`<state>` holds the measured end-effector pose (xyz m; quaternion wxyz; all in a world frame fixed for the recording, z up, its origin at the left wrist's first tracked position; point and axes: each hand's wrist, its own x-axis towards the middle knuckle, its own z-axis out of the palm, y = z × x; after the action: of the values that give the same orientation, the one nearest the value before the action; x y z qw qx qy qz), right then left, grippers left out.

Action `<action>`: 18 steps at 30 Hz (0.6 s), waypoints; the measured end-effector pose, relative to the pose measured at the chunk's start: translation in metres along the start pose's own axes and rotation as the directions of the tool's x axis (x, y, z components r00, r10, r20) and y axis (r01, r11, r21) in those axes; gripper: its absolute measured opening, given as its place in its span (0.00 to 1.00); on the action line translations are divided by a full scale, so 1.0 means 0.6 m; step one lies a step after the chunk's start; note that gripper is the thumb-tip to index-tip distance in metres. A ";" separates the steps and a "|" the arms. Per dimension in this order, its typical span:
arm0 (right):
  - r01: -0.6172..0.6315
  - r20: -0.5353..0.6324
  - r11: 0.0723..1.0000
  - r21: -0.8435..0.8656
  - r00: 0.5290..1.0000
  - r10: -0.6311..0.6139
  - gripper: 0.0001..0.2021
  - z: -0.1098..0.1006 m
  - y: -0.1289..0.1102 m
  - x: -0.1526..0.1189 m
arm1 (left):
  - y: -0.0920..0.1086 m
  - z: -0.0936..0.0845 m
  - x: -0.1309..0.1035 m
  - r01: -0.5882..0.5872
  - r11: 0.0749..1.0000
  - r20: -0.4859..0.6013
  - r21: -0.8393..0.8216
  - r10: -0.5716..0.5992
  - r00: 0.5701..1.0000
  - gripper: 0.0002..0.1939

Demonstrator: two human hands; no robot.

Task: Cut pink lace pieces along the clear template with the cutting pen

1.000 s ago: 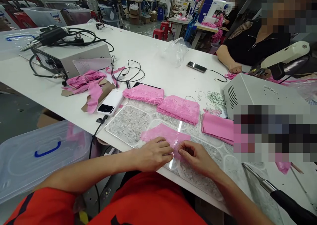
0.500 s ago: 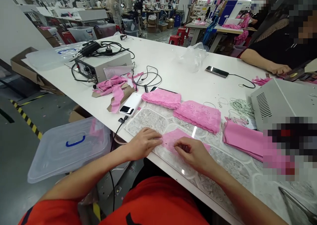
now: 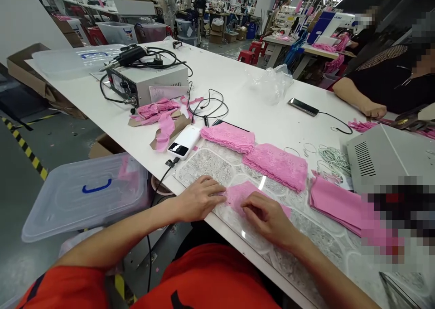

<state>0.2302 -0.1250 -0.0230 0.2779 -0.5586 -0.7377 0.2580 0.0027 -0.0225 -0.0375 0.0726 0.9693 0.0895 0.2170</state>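
A thin pink lace fabric piece (image 3: 239, 191) lies on the marbled mat at the table's near edge, between my hands. My left hand (image 3: 203, 198) is at its left corner, fingers stretched out and fingertips touching or just beside the fabric. Over the same piece, my right hand (image 3: 267, 216) has its thumb and fingertips pinched together; whatever is between them is hidden. Just beyond lie two stacks of pink lace, a left stack (image 3: 228, 137) and a right stack (image 3: 276, 165). Plain folded pink fabric (image 3: 335, 205) is to the right.
A grey machine box (image 3: 380, 157) and green cord (image 3: 335, 159) are on the right. A white power bank (image 3: 185, 141), pink scraps (image 3: 158, 109) and a soldering-type unit (image 3: 149, 80) stand left. Farther back lies a phone (image 3: 303, 106). A co-worker's hand (image 3: 373, 109) rests across the table.
The camera view has shifted slightly, so the scene sits a little differently. Both hands stay at the pink lace piece. The co-worker's hand has moved slightly left.
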 end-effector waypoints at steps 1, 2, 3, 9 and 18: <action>0.011 -0.011 0.999 -0.039 1.000 -0.011 0.10 0.002 0.001 -0.003 | -0.001 0.000 0.002 -0.001 1.000 0.006 0.003 0.001 1.000 0.12; 0.030 -0.013 0.995 -0.090 0.999 -0.031 0.13 0.004 0.002 -0.004 | -0.002 0.001 0.004 -0.004 1.000 0.011 0.007 0.004 1.000 0.13; 0.060 0.001 0.987 -0.148 0.998 -0.060 0.15 0.007 0.004 -0.006 | -0.003 0.002 0.006 -0.008 1.000 0.018 0.013 0.008 1.000 0.13; 0.282 0.082 0.941 -0.185 0.959 -0.271 0.15 0.006 0.007 -0.013 | -0.006 -0.002 0.007 -0.005 0.999 0.088 0.032 0.002 0.996 0.12; 0.240 -0.170 0.927 -0.287 0.940 -0.296 0.16 -0.023 0.018 -0.050 | -0.006 -0.008 0.018 -0.046 0.999 0.215 0.006 0.044 0.976 0.18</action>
<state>0.2540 -0.1502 -0.0242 0.3111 -0.5078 -0.8013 0.0572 0.0095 -0.0166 -0.0295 0.0717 0.9893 0.0604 0.1120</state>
